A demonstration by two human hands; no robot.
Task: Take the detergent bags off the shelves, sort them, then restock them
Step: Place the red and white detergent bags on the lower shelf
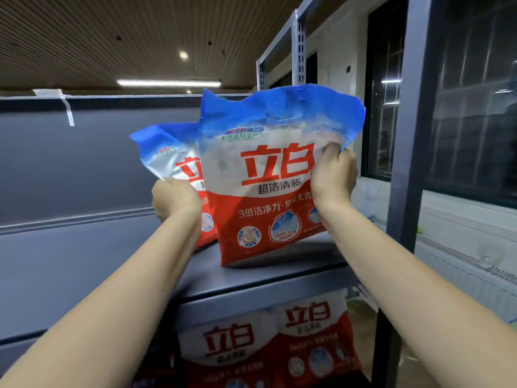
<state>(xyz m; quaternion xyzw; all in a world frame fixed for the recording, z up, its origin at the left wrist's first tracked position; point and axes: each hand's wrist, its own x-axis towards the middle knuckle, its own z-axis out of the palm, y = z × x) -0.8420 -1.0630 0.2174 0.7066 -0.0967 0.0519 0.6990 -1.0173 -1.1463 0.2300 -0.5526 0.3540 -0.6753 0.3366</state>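
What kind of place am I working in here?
Probably a stockroom or a mock shop aisle: a grey metal shelf holds matching detergent bags, more bags fill the shelf below, and a slotted steel rack stands behind.

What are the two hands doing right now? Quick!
Left hand: holds the back bag at its side.
Right hand: pinches the front bag at its right edge.

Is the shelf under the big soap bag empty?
No, two more detergent bags stand side by side on the lower shelf, below the shelf board that carries the front bag.
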